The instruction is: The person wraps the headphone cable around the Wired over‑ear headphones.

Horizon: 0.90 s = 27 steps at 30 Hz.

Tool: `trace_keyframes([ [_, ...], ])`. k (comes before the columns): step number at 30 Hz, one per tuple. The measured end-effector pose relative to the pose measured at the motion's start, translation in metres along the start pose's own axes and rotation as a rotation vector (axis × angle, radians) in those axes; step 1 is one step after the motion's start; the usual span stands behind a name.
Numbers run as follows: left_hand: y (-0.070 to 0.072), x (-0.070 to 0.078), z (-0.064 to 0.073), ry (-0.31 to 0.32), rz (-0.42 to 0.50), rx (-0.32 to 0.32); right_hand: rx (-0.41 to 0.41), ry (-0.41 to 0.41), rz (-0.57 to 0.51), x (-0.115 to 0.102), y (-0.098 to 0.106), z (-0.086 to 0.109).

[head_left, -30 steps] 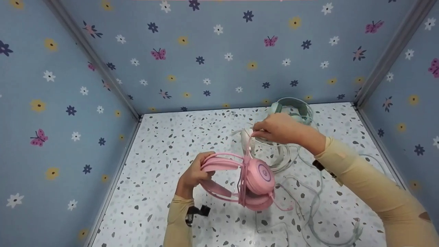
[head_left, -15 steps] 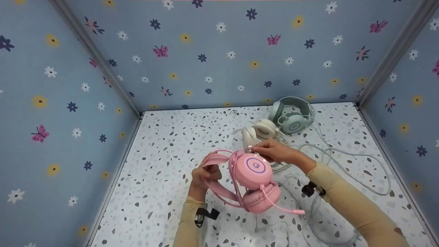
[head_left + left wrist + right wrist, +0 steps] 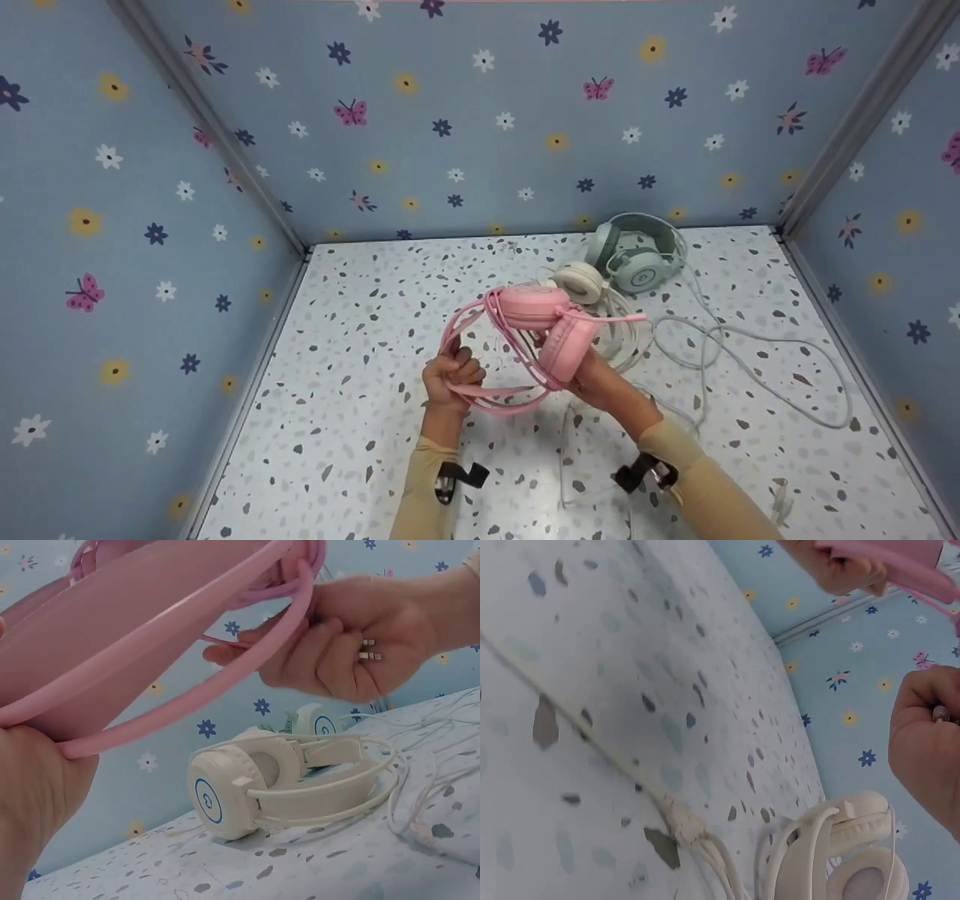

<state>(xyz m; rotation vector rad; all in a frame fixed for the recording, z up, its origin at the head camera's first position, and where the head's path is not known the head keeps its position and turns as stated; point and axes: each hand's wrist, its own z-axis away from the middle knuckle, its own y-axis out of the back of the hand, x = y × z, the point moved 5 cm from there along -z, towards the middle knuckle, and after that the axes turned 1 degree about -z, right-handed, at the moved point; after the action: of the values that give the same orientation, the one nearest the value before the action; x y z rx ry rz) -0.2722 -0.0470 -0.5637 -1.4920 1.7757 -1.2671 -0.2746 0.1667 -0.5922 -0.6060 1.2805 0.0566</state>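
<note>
Pink headset (image 3: 568,349): my L grip (image 3: 454,375) clutches its band (image 3: 112,637), R grip (image 3: 606,386) curls round plugs (image 3: 370,656); cord wraps (image 3: 517,346) may slip if I twist.

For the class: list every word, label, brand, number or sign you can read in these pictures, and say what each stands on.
No words, brand names or numbers are readable.
White headset: blue ring on an ear cup, with a curved sign inside; unclear whether it is a letter.
Green headset: ringed mark, too small to read.
Pink headset: ear-cup mark, slanted and too faint to read.
</note>
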Motion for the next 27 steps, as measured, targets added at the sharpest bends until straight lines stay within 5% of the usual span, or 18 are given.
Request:
trace_keyframes([
  [3, 0.004, -0.001, 0.004, -0.04, 0.0, 0.051, 0.049, 0.044, -0.063, -0.015, -0.021, 0.014],
  [10, 0.003, 0.0, 0.008, -0.114, -0.1, 0.228, 0.325, 0.025, -0.153, -0.009, -0.02, 0.026],
  [18, -0.007, 0.001, 0.007, -0.271, -0.392, 0.442, 0.3, 0.12, -0.261, -0.027, -0.03, 0.04],
  [23, -0.015, -0.01, 0.008, -0.354, -0.636, 0.505, 0.349, 0.185, -0.104, -0.042, -0.035, 0.04],
  [27, -0.014, -0.021, 0.019, -0.316, -0.767, 0.534, 0.499, 0.15, 0.071, -0.043, -0.031, 0.037],
])
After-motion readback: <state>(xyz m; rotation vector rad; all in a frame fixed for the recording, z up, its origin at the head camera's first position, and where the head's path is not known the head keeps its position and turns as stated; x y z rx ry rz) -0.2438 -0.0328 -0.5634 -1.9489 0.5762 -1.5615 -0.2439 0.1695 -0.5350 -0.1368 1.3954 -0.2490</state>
